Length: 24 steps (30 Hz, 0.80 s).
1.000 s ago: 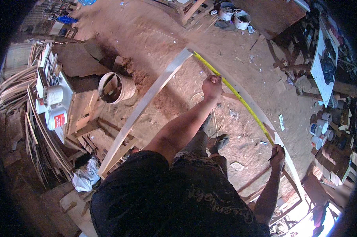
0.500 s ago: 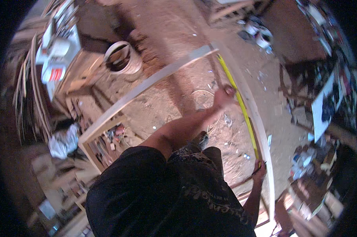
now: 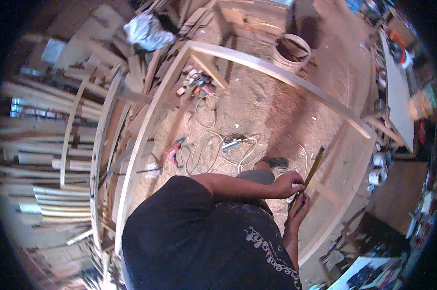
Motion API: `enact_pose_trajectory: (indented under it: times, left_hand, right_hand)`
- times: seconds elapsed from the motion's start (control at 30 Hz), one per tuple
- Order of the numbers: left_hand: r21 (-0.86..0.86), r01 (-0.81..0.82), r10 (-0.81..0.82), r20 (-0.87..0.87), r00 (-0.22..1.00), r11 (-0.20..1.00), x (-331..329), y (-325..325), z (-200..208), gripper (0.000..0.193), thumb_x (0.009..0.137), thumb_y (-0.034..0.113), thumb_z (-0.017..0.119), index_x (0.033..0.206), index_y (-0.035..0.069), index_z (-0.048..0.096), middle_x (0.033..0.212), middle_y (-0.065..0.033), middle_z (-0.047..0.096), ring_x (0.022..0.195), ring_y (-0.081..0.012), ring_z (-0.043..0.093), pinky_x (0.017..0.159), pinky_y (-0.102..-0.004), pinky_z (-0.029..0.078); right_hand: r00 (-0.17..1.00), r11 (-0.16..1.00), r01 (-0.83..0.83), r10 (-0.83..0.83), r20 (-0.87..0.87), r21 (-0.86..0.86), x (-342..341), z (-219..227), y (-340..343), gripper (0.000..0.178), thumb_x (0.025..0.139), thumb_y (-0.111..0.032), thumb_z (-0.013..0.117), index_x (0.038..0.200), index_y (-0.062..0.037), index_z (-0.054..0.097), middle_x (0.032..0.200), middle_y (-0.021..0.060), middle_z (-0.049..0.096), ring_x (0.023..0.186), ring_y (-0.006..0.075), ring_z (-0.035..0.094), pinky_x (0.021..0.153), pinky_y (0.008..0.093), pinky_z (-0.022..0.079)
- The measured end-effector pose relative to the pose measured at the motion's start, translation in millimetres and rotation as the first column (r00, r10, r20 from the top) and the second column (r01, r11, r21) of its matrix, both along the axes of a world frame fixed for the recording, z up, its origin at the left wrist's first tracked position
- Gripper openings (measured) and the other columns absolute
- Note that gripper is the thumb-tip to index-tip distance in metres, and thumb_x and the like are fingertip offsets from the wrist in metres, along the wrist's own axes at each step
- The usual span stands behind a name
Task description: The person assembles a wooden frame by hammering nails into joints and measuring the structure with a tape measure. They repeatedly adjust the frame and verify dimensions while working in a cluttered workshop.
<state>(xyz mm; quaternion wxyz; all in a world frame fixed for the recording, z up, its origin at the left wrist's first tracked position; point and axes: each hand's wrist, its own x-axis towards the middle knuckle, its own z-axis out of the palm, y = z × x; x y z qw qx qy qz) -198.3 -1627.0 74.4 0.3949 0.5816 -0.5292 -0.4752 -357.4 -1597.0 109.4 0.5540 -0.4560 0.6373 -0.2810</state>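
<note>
Both my hands are close together in front of me, inside a large pale wooden frame [image 3: 143, 130]. My right hand [image 3: 299, 210] is wrapped round the lower end of a tape measure [image 3: 316, 163], and its case is mostly hidden by the fingers. A short length of yellow blade sticks out, slanting away up and to the right. Against the blade, just above the right hand, my left hand [image 3: 287, 184] is closed with its fingertips pinching it. The frame's bars stand around me on the far, left and right sides.
A red power drill [image 3: 173, 152] and looped pale cord lie on the dusty floor. Beyond the far bar stands a bucket [image 3: 284, 59]. Stacked boards [image 3: 64, 164] fill the left side. A white-topped table [image 3: 397, 92] is at the right, with a clear plastic bundle [image 3: 147, 32] far left.
The tape blade, earlier stretched along the frame's right-hand bar, is now drawn in to a short length. My hands have come together, and my view has turned toward the left.
</note>
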Motion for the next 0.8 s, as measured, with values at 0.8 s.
enact_pose_trajectory:
  times: [0.8]
  left_hand:
    - [0.558, -0.335, 0.348, 0.087, 0.934, 0.759, 283.2, 250.3, 26.0, 0.055, 0.094, 0.053, 0.062, 0.128, 0.011, 0.067, 0.121, -0.0176, 0.071, 0.110, -0.0325, 0.068, 0.098, -0.0427, 0.051]
  right_hand:
    - [0.854, 0.890, -0.456, 0.435, 0.287, 0.007, 334.8, 6.7, 74.4, 0.024, 0.105, -0.029, 0.057, 0.102, -0.0050, 0.057, 0.094, 0.0021, 0.054, 0.086, 0.0140, 0.051, 0.075, 0.0311, 0.046]
